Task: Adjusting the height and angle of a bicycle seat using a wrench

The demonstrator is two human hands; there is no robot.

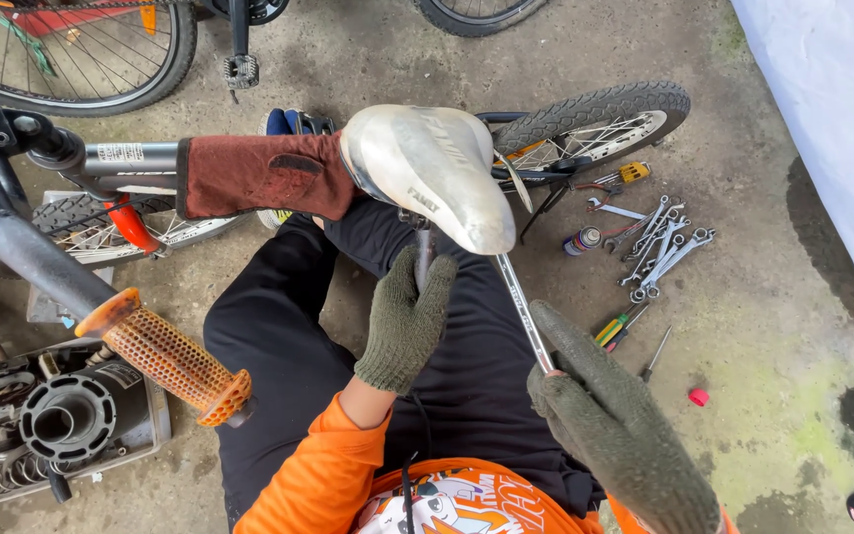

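A small bicycle lies in front of me with a worn silver saddle [432,173] in the middle of the view. My left hand [407,316], in a dark green knit glove, wraps around the seat post [423,259] just under the saddle. My right hand [615,425], in a matching glove, grips the near end of a long silver wrench [523,309]. The wrench's far end reaches up under the saddle. A brown pad [259,176] wraps the frame tube left of the saddle.
Several loose wrenches [659,247], a small spray can [582,240] and screwdrivers [617,328] lie on the concrete to the right. An orange handlebar grip [170,356] sticks out at left above a tray of parts [61,420]. Another bike wheel [81,49] stands top left, and a white sheet [832,119] hangs right.
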